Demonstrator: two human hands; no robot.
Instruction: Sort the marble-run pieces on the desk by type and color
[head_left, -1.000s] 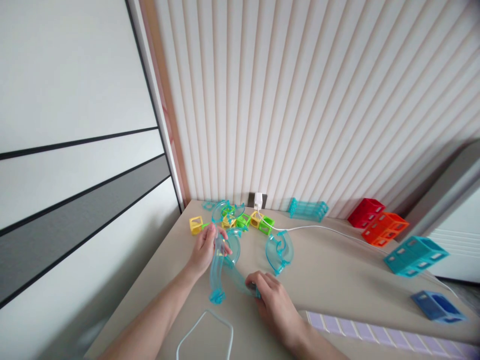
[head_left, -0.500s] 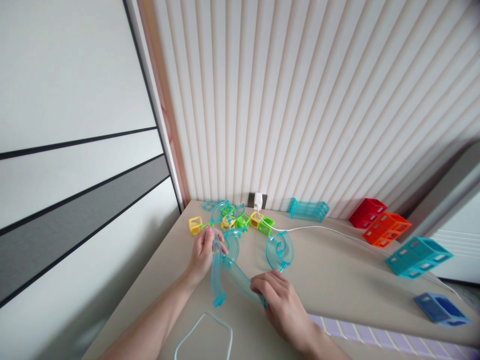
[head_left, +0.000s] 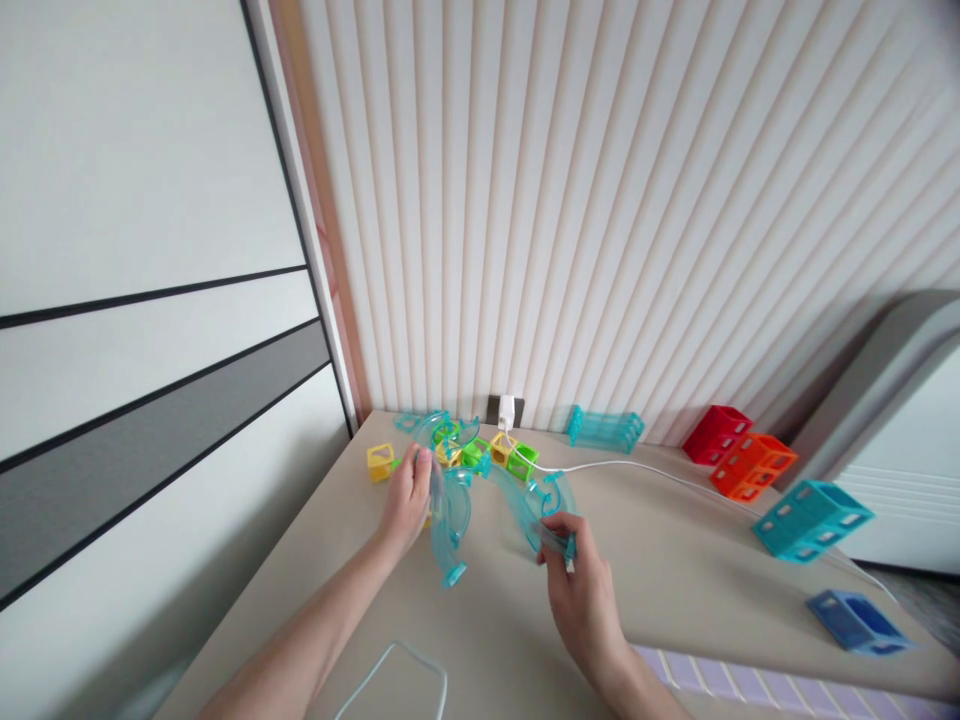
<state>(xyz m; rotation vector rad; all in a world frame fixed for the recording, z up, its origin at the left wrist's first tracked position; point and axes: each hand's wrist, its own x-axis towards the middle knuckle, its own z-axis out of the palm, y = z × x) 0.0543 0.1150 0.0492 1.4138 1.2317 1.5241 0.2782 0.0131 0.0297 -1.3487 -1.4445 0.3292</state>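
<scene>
The left hand [head_left: 405,502] has its fingers closed around the upper end of a curved clear-teal track [head_left: 444,525], whose other end slopes down toward the person. The right hand [head_left: 583,590] pinches the near end of a second teal track [head_left: 516,500], which slants away up and left from those fingers; whether it touches the tabletop [head_left: 675,580] cannot be told. A yellow cube [head_left: 380,462] sits just left of the left fingers. Beyond the right fingers lie a rounded teal piece [head_left: 564,492], partly hidden, a green cube [head_left: 523,462] and, farther off, a teal bundle [head_left: 606,430]. Well right of them stand red [head_left: 716,434], orange [head_left: 752,466], teal [head_left: 811,522] and blue blocks [head_left: 859,622].
</scene>
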